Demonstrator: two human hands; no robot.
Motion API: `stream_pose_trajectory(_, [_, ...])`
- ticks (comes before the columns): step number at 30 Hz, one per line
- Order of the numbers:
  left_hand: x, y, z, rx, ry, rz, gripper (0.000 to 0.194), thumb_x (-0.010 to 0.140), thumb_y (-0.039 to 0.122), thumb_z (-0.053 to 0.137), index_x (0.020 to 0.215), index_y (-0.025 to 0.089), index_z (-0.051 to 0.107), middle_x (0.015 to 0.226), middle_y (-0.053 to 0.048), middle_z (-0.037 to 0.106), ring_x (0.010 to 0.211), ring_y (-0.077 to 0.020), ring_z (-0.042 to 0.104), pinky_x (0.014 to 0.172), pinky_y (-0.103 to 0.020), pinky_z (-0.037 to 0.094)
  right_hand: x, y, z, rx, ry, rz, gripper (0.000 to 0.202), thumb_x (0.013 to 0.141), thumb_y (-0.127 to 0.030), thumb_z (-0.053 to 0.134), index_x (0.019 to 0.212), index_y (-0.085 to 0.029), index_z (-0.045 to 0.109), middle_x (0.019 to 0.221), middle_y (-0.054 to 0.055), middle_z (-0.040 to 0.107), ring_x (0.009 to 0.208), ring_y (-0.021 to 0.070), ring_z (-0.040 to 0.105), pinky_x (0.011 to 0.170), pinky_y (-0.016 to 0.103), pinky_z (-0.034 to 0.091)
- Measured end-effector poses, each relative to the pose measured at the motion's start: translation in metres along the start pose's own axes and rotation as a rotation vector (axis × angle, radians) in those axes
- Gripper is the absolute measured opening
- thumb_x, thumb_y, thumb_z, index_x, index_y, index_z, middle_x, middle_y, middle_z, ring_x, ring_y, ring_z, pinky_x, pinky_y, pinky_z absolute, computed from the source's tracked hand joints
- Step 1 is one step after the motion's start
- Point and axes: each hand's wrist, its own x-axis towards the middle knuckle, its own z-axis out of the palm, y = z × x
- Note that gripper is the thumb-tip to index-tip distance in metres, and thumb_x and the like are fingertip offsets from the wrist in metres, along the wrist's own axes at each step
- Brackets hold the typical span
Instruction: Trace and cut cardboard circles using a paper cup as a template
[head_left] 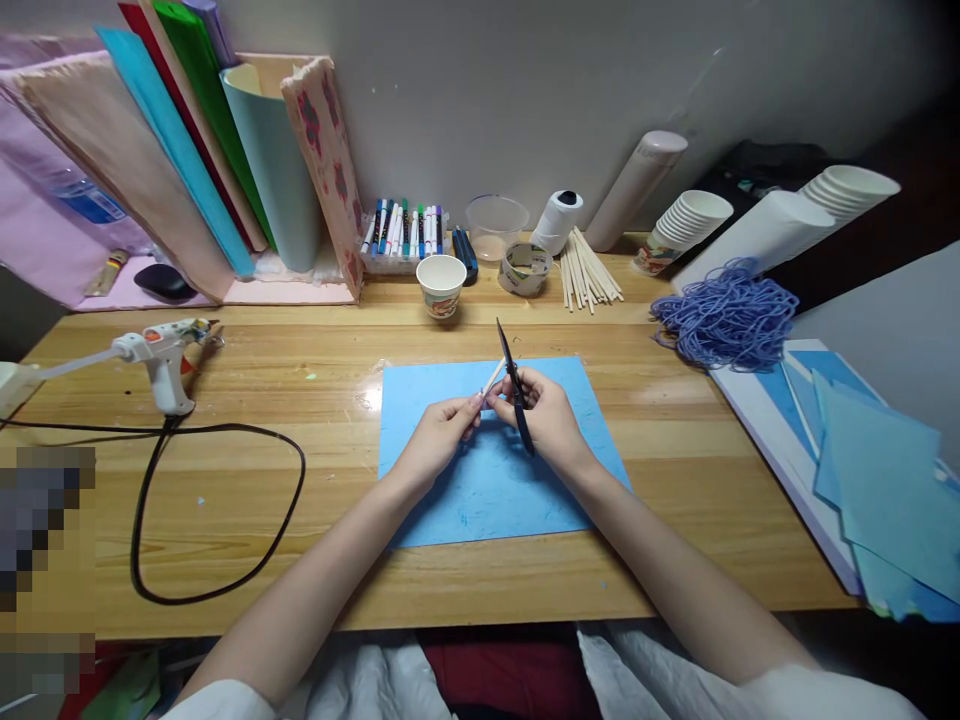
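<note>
A thin pale wooden stick (493,376) slants up from the fingertips of my left hand (448,428), which are pinched on it. Something small and purplish, perhaps string, shows at the stick's lower end. My right hand (546,410) is closed on black scissors (505,345), their pointed blade tilted up and away from me. The right thumb and finger also meet the left fingertips at the stick's lower end. Both hands are above a blue sheet (495,500) on the wooden table. Whether the right fingertips grip the stick too is hidden.
Behind the sheet stand a paper cup (441,290), a tape roll (524,270) and a bundle of sticks (589,272). Purple string (727,315) lies right, near blue sheets (885,460). A glue gun (166,365) with a looped black cable (301,470) occupies the left.
</note>
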Motion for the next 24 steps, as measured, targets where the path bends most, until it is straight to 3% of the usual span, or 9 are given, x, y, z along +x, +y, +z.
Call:
stream_pose_trajectory(6, [0.001,0.005,-0.004,-0.061,0.039,-0.022,0.037,0.077,0.049,0.060,0.082,0.013,0.067,0.062,0.003,0.044,0.055,-0.0090,0.036,0.054,-0.023,0.026,0.006,0.002,-0.006,0.009,0.073,-0.019,0.022,0.067,-0.030,0.070,0.073,-0.018,0.052,0.075,0.000,0.059,0.070,0.0144,0.055,0.069,0.026,0.042])
stream_pose_trajectory(12, [0.003,0.013,-0.010,-0.055,0.111,-0.023,0.039,0.078,0.042,0.062,0.102,0.012,0.066,0.072,0.000,0.054,0.057,-0.0083,0.042,0.055,-0.021,0.033,0.011,0.001,-0.010,0.047,0.094,-0.006,0.020,0.068,-0.028,0.066,0.072,-0.019,0.049,0.075,0.000,0.057,0.070,0.0144,0.054,0.071,0.027,0.042])
stream_pose_trajectory(14, [0.003,0.012,-0.011,-0.019,0.099,-0.016,0.047,0.079,0.043,0.061,0.115,0.013,0.060,0.088,-0.006,0.061,0.067,-0.0111,0.051,0.063,-0.023,0.040,0.012,0.002,-0.009,0.053,0.074,-0.002,0.019,0.068,-0.027,0.066,0.073,-0.019,0.049,0.075,0.000,0.057,0.070,0.0142,0.054,0.071,0.027,0.042])
stream_pose_trajectory(17, [0.002,0.012,-0.009,0.144,0.113,0.060,0.055,0.079,0.042,0.061,0.128,0.018,0.050,0.122,-0.014,0.057,0.107,-0.0225,0.055,0.088,-0.035,0.044,0.013,0.002,-0.009,0.075,0.032,-0.001,0.021,0.068,-0.027,0.067,0.072,-0.018,0.049,0.074,0.000,0.056,0.071,0.0145,0.054,0.071,0.027,0.042])
stream_pose_trajectory(20, [-0.001,0.017,-0.001,0.520,0.246,0.254,0.048,0.079,0.037,0.062,0.125,0.026,0.054,0.141,-0.010,0.042,0.134,-0.0279,0.033,0.108,-0.047,0.027,0.015,0.000,-0.009,0.139,0.012,0.008,0.026,0.066,-0.031,0.071,0.071,-0.019,0.049,0.074,0.000,0.055,0.070,0.0147,0.053,0.070,0.027,0.043])
stream_pose_trajectory(22, [-0.003,0.024,0.006,0.624,0.225,0.311,0.035,0.081,0.035,0.060,0.115,0.027,0.061,0.134,-0.009,0.051,0.127,-0.0276,0.042,0.105,-0.046,0.032,0.015,-0.003,-0.010,0.208,-0.003,0.025,0.031,0.064,-0.033,0.074,0.070,-0.019,0.049,0.074,0.000,0.056,0.070,0.0146,0.053,0.070,0.027,0.043])
stream_pose_trajectory(24, [-0.002,0.033,0.013,0.589,0.150,0.294,0.023,0.083,0.034,0.057,0.102,0.025,0.066,0.111,-0.009,0.065,0.104,-0.0256,0.059,0.093,-0.042,0.043,0.015,-0.008,-0.010,0.284,-0.015,0.045,0.035,0.062,-0.036,0.077,0.070,-0.019,0.048,0.074,0.000,0.055,0.070,0.0145,0.053,0.070,0.027,0.043])
